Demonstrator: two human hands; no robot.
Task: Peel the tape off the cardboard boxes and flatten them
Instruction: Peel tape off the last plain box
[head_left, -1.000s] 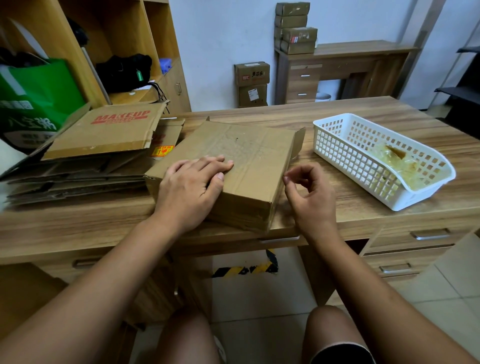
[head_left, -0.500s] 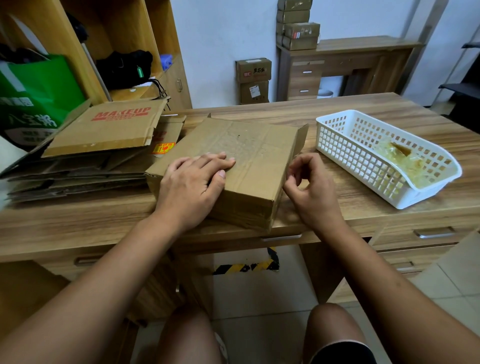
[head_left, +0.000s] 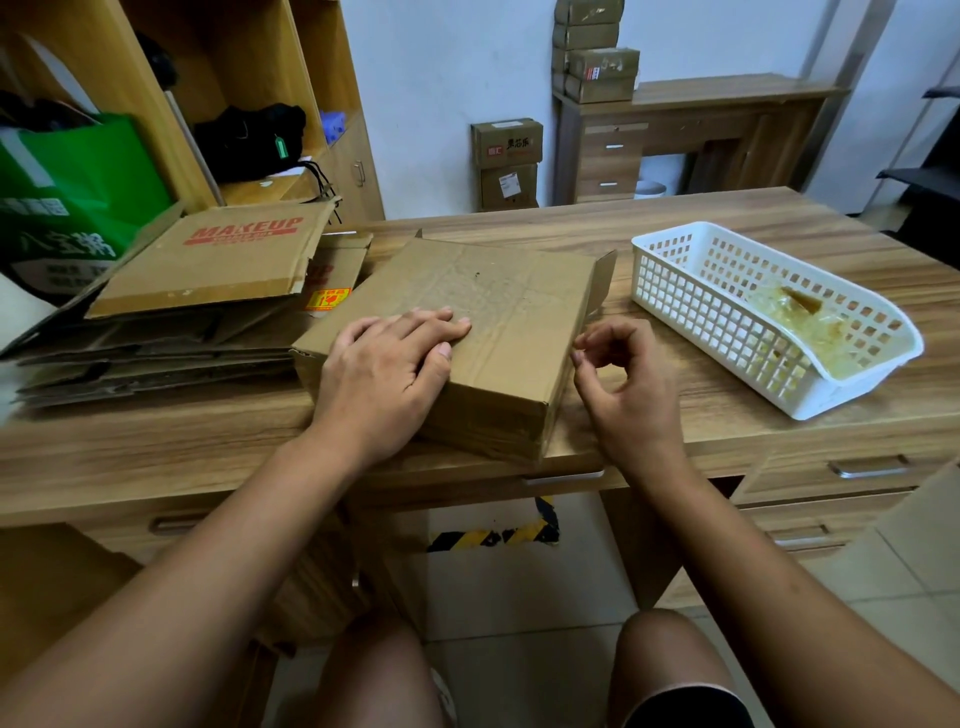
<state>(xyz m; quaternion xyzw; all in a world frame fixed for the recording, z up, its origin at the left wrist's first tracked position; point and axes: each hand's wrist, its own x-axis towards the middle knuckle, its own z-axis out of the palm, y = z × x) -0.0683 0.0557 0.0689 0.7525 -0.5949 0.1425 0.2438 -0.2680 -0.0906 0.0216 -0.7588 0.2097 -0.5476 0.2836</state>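
A closed brown cardboard box (head_left: 511, 306) lies flat near the desk's front edge, with glossy clear tape (head_left: 488, 291) running across its top. My left hand (head_left: 384, 379) rests palm down on the box's near left part, fingers straight. At the box's right edge, my right hand (head_left: 623, 384) is curled, its thumb and forefinger pinching at the tape where it wraps over that edge. A small flap stands up at the box's far right corner.
Flattened boxes (head_left: 208, 265), one printed MAKEUP, are stacked at the left. A white plastic basket (head_left: 727, 332) holding balled-up tape stands at the right. A green bag (head_left: 67, 197) and wooden shelves are at the far left. More boxes sit by the back wall.
My right hand has slid a little farther along the box's right edge, staying curled. My left hand has kept its place on the box.
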